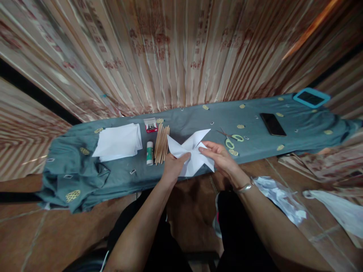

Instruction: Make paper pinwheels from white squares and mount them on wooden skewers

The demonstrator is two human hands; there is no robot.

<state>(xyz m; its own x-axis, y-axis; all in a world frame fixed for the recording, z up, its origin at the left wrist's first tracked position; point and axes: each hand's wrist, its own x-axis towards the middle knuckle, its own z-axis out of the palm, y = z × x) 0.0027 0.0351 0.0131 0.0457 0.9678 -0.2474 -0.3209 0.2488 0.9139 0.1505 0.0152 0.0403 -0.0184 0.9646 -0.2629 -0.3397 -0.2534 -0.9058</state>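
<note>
A white paper pinwheel [193,163] with folded, pointed blades is held up at the near edge of the cloth-covered bench. My left hand [173,166] grips its left side, with the thumb near the centre. On the right side, my right hand [218,155] pinches the paper between thumb and fingers. Just left of the pinwheel lies a bundle of thin wooden sticks [162,145]. Beside them stands or lies a green and white glue stick [149,153]; I cannot tell which. A small red box [150,125] of shiny metal pieces sits open behind it.
White paper sheets [117,141] are stacked on the left of the bench cloth [187,117]. Green-handled scissors [231,139], a dark phone [272,124] and a blue-framed tablet [312,97] lie to the right. A clear bag of paper scraps [279,196] rests on the floor.
</note>
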